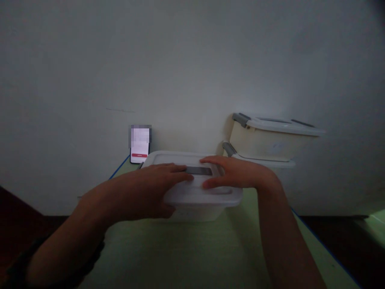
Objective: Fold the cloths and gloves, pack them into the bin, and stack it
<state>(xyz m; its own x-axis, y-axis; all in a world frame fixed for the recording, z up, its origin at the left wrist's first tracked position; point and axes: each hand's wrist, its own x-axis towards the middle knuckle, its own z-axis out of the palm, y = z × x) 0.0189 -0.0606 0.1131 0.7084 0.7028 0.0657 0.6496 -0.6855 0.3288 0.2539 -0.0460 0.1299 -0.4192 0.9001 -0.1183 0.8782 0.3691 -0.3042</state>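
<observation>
A white plastic storage box [195, 213] stands on the table, its lid [192, 196] seated on top. Set into the lid's middle is a grey handle [200, 171]. My left hand [158, 182] rests on the lid's left part, fingers stretched toward the handle and thumb down by the front rim. On the lid's right part lies my right hand [236, 172], its thumb and a finger spread apart either side of the handle's right end. Both hands look open, though some right-hand fingers are hidden.
A phone [140, 146] with a lit screen leans upright against the wall [180, 72] behind the box. At the back right, two similar lidded boxes [264, 140] are stacked. The pale green table [180, 249] has blue edging.
</observation>
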